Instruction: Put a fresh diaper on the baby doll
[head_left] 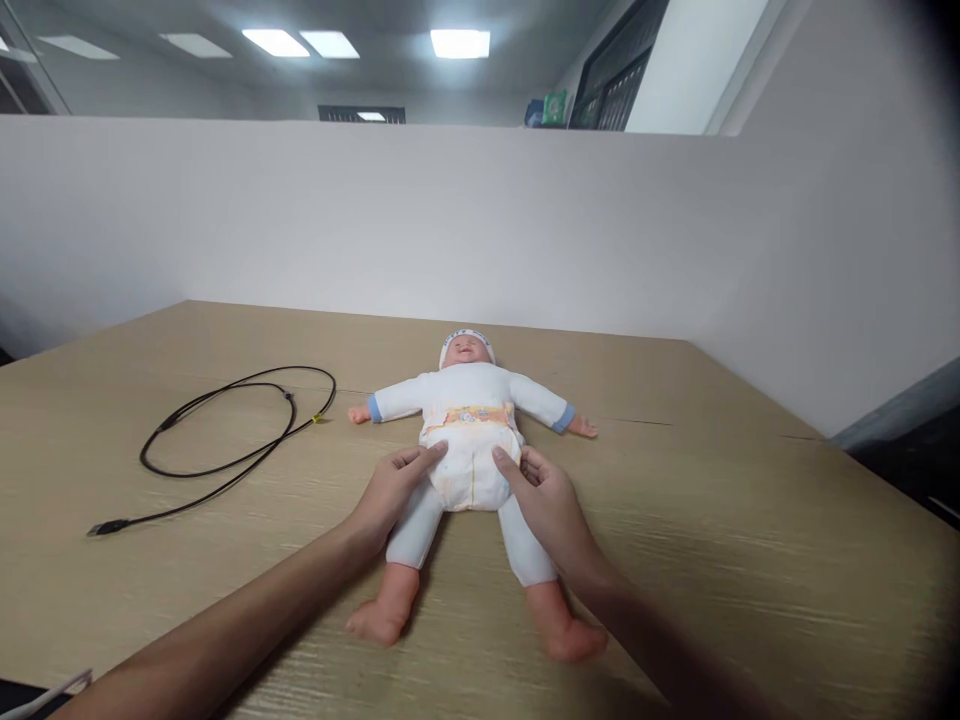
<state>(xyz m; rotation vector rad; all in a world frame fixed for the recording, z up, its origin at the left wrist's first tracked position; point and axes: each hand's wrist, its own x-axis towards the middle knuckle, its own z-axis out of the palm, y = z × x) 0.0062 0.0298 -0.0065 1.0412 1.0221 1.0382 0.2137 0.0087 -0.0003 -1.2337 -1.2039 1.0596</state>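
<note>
A baby doll (466, 380) in a white suit with blue cuffs lies on its back, its head away from me and its arms spread. Around its hips is a white diaper (472, 475) with an orange printed waistband and a yellow line down the front. My left hand (394, 490) grips the diaper's left edge by the leg, thumb on top and fingers curled at the side. On the other edge, my right hand (547, 500) pinches the diaper the same way. The fingertips of both hands are partly hidden.
A black cable (289, 440) with a USB plug lies coiled on the wooden table (712, 520), left of the doll. Behind the table's far edge stands a white partition (375, 220). A pale cord (52, 690) shows at the lower left.
</note>
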